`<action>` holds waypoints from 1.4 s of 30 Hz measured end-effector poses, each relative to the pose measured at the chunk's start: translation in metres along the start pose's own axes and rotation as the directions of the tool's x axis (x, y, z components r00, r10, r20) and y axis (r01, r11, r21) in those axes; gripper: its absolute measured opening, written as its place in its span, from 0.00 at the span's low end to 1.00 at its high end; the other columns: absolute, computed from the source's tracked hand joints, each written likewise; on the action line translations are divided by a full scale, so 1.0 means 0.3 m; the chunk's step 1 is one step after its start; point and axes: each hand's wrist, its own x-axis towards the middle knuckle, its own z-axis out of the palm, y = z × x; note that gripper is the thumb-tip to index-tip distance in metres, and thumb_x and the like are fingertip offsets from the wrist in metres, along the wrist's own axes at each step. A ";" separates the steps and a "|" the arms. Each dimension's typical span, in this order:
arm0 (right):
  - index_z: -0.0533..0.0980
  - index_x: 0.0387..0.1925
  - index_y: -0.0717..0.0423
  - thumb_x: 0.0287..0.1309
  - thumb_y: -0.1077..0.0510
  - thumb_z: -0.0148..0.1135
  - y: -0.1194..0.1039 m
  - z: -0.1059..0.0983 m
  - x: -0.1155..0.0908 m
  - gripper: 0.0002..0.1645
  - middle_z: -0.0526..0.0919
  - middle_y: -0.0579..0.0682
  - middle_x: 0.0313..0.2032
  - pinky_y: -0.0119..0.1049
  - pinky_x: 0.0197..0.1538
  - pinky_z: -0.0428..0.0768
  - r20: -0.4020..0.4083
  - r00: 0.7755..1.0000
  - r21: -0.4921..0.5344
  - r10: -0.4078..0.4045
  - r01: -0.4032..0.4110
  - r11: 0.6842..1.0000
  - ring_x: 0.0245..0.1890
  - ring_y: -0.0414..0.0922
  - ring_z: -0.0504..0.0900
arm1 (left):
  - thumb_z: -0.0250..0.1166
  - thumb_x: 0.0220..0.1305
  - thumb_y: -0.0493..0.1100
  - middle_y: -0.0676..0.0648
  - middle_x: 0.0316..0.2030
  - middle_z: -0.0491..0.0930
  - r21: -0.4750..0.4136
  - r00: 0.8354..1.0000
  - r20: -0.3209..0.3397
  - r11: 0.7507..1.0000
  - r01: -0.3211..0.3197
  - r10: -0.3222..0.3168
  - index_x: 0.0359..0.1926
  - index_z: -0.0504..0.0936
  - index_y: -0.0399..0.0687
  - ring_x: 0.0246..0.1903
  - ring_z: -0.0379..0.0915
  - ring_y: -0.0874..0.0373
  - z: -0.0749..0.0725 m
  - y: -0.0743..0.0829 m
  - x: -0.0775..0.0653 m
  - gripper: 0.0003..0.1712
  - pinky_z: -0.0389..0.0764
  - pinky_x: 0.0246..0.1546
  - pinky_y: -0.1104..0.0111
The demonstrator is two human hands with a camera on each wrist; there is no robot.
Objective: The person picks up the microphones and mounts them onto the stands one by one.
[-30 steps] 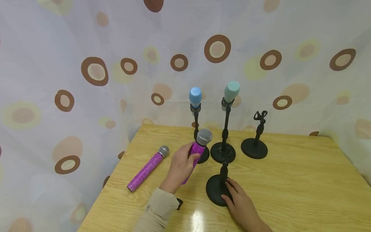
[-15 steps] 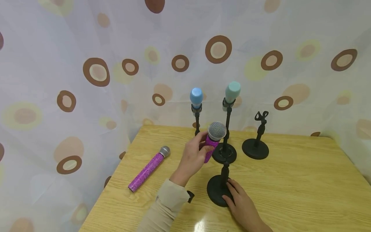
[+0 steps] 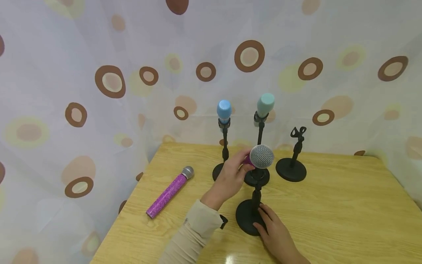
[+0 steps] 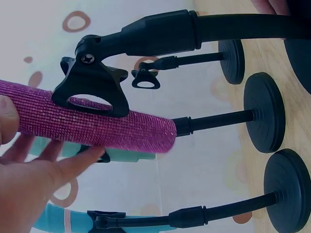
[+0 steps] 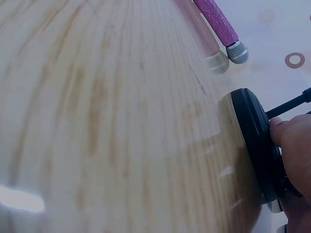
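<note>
My left hand (image 3: 230, 179) grips a glittery magenta microphone (image 4: 146, 130) by its handle, with the silver mesh head pointing up toward the head camera. In the left wrist view, the handle lies against the black clip (image 4: 92, 73) of the nearest stand; whether it sits inside the clip I cannot tell. My right hand (image 3: 278, 234) holds that microphone stand (image 3: 245, 216) by its round base, thumb on top near the pole. The clip is hidden behind the microphone head in the head view. Another magenta microphone (image 3: 168, 194) lies on the table to the left.
Behind stand two more stands, bearing a blue microphone (image 3: 224, 110) and a mint one (image 3: 265, 104). A shorter stand (image 3: 291, 169) with a bare clip is at the back right. A patterned curtain (image 3: 138, 36) borders the wooden table (image 3: 346, 205).
My left hand has carried the magenta microphone rightward, over the nearest stand, tilting its head toward the camera. The right hand has stayed on the base.
</note>
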 end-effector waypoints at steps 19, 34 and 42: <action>0.75 0.59 0.69 0.60 0.56 0.69 -0.011 -0.017 0.003 0.30 0.73 0.62 0.63 0.51 0.55 0.81 0.056 0.997 0.023 0.048 -0.049 0.999 0.59 0.59 0.79 | 0.54 0.69 0.56 0.48 0.65 0.69 -0.032 0.959 0.276 0.996 0.078 -0.066 0.71 0.63 0.51 0.64 0.67 0.59 -0.003 -0.067 0.022 0.33 0.71 0.67 0.62; 0.75 0.59 0.69 0.59 0.56 0.70 -0.004 -0.010 0.001 0.31 0.73 0.63 0.63 0.51 0.56 0.81 0.056 0.997 0.028 0.044 -0.045 0.999 0.60 0.59 0.78 | 0.58 0.64 0.32 0.51 0.72 0.59 0.036 0.929 0.360 0.997 0.073 -0.081 0.76 0.49 0.59 0.69 0.60 0.59 0.002 -0.079 0.003 0.45 0.65 0.71 0.63; 0.75 0.60 0.68 0.60 0.55 0.69 -0.010 -0.010 0.003 0.30 0.73 0.61 0.63 0.51 0.55 0.81 0.049 0.998 0.018 0.044 -0.045 0.999 0.60 0.58 0.78 | 0.68 0.55 0.25 0.45 0.70 0.61 0.311 0.968 0.248 0.950 -0.038 -0.042 0.75 0.47 0.49 0.70 0.62 0.54 0.053 -0.068 -0.004 0.55 0.63 0.72 0.66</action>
